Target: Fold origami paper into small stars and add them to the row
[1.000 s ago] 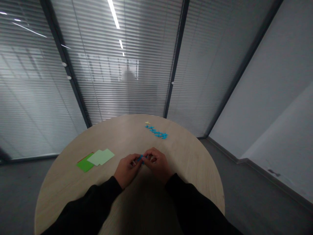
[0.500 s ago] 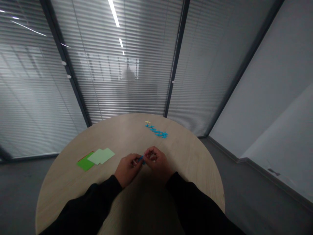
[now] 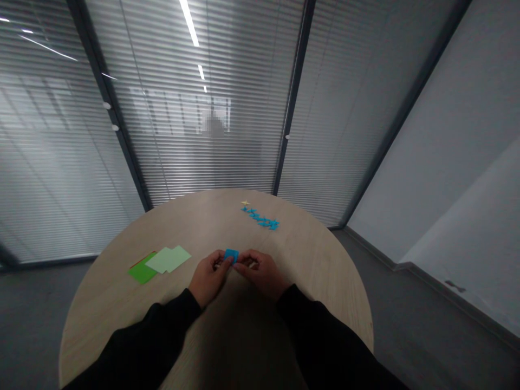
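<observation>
**Widened: blue paper square [image 3: 231, 255] pinched at the fingertips [image 3: 228, 261]**

Once a narrow strip, it now stands open above the left hand [image 3: 209, 279] and right hand [image 3: 262, 273], fingers closed on its near edge. Blue folded pieces [image 3: 260, 219] lie far across the table [image 3: 309, 271]; green paper sheets [image 3: 142, 269] lie left.

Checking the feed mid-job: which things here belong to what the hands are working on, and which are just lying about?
Part of the job:
blue paper square, held between the left hand and right hand
row of small blue paper shapes, probably, as the colour matches

Just lying about:
pale green paper sheets
darker green paper sheet
small yellow paper shape
</observation>
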### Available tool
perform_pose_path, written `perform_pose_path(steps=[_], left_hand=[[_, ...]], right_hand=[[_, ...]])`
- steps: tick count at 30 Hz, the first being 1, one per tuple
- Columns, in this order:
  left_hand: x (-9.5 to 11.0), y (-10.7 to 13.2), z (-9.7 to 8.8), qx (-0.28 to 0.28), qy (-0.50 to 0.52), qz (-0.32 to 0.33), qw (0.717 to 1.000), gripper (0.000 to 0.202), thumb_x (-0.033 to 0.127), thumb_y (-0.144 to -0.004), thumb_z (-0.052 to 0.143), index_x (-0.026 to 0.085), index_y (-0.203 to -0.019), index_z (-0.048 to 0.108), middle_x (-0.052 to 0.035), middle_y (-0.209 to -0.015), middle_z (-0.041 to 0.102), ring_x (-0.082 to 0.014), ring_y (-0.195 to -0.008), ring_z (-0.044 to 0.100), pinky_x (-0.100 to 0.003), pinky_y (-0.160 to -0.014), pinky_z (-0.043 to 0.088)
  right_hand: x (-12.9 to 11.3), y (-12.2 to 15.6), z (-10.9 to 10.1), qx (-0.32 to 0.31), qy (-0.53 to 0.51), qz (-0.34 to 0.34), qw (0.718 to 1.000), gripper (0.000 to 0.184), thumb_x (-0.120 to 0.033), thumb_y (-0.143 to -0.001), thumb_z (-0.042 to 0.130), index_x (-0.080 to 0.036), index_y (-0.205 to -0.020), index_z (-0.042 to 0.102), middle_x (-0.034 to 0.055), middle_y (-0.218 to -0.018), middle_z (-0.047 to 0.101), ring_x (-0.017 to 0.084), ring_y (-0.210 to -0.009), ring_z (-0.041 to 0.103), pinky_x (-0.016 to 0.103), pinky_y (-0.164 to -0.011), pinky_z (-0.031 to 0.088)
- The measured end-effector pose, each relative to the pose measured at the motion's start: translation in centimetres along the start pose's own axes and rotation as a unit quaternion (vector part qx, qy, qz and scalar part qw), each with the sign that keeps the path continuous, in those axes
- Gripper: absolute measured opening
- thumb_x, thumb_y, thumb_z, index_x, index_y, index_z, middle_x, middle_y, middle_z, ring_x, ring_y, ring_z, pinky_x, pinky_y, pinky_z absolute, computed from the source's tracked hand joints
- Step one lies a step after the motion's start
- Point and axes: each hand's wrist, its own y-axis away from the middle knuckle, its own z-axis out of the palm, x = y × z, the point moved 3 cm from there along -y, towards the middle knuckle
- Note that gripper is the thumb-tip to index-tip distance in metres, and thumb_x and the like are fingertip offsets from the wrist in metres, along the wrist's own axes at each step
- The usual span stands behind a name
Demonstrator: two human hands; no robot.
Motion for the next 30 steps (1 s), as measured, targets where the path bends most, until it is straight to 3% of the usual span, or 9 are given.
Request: perform_pose_path(steps=[5, 17, 22, 30], left_hand=[[0.00, 0.07, 0.35, -0.037, 0.041, -0.011, 0.998, 0.033, 0.048, -0.087, 0.062, 0.016, -0.090, 0.071, -0.0052, -0.082, 0.073, -0.0186, -0.073, 0.062, -0.030, -0.071, 0.046], [-0.16, 0.05, 0.26, -0.035, 0.101, -0.033, 0.994, 0.031, 0.047, -0.079, 0.072, 0.016, -0.085, 0.073, -0.0056, -0.080, 0.073, -0.0176, -0.070, 0.061, -0.029, -0.069, 0.045], [-0.41, 0.19, 0.17, -0.003, 0.191, -0.086, 0.978, 0.036, 0.050, -0.073, 0.078, 0.016, -0.080, 0.069, 0.0025, -0.060, 0.061, -0.0109, -0.053, 0.049, -0.023, -0.054, 0.036], [-0.28, 0.23, 0.47, -0.021, 0.202, -0.093, 0.975, 0.038, 0.051, -0.072, 0.079, 0.017, -0.086, 0.067, 0.0014, -0.067, 0.063, -0.0105, -0.055, 0.050, -0.022, -0.054, 0.035]], right_hand=[[-0.01, 0.01, 0.05, 0.001, 0.028, -0.013, 1.000, 0.024, -0.040, -0.083, 0.073, -0.017, -0.089, 0.071, 0.0017, -0.077, 0.069, 0.011, -0.060, 0.055, 0.024, -0.058, 0.043], [0.51, -0.15, 0.15, -0.012, 0.026, -0.011, 1.000, 0.023, -0.039, -0.086, 0.069, -0.016, -0.085, 0.071, 0.0019, -0.076, 0.070, 0.013, -0.065, 0.058, 0.025, -0.061, 0.044], [0.65, -0.06, 0.42, -0.032, 0.017, -0.006, 0.999, 0.022, -0.035, -0.081, 0.074, -0.016, -0.093, 0.072, 0.0037, -0.082, 0.072, 0.013, -0.067, 0.060, 0.024, -0.061, 0.046], [0.30, -0.02, 0.32, -0.002, 0.010, -0.003, 1.000, 0.024, -0.040, -0.084, 0.071, -0.016, -0.086, 0.073, 0.0030, -0.078, 0.071, 0.013, -0.063, 0.059, 0.025, -0.061, 0.045]])
